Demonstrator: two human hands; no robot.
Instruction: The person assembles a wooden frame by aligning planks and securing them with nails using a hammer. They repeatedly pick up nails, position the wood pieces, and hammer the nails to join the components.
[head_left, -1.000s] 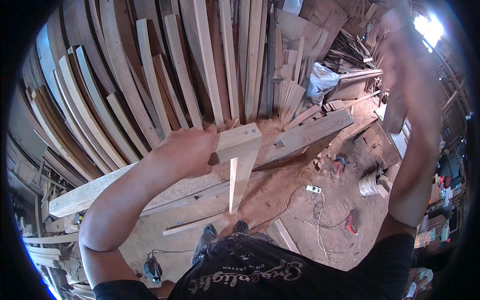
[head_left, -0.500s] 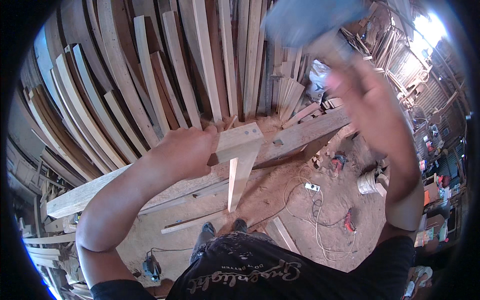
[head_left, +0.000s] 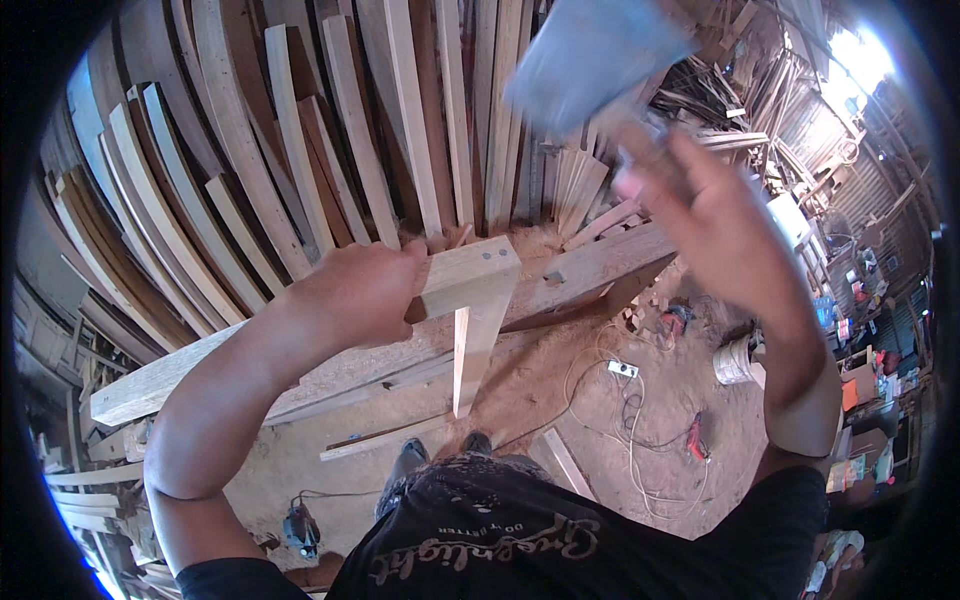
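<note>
My left hand (head_left: 365, 295) is wrapped over a pale squared timber (head_left: 465, 272) near its right end. Two dark round marks show on that end's top face. From the same end a second pale wooden piece (head_left: 480, 350) drops toward my feet, forming a corner. Up at the right, my right hand (head_left: 715, 225) grips the handle of a tool with a broad blue-grey head (head_left: 600, 62). Motion smears the hand and tool, so the tool's exact kind cannot be told. Its head hangs above and apart from the timber.
Under the timber runs a thick, dusty beam (head_left: 610, 270). Many boards (head_left: 345, 130) lean along the far side. On the floor lie a power strip (head_left: 622, 369) with cables, a red power tool (head_left: 697, 440) and a dark corded tool (head_left: 300, 530). A pale bucket (head_left: 735, 362) stands at right.
My right hand and the tool have shifted left, and the tool's head has tilted. The left hand keeps its hold on the timber, which appears slightly higher and farther left.
</note>
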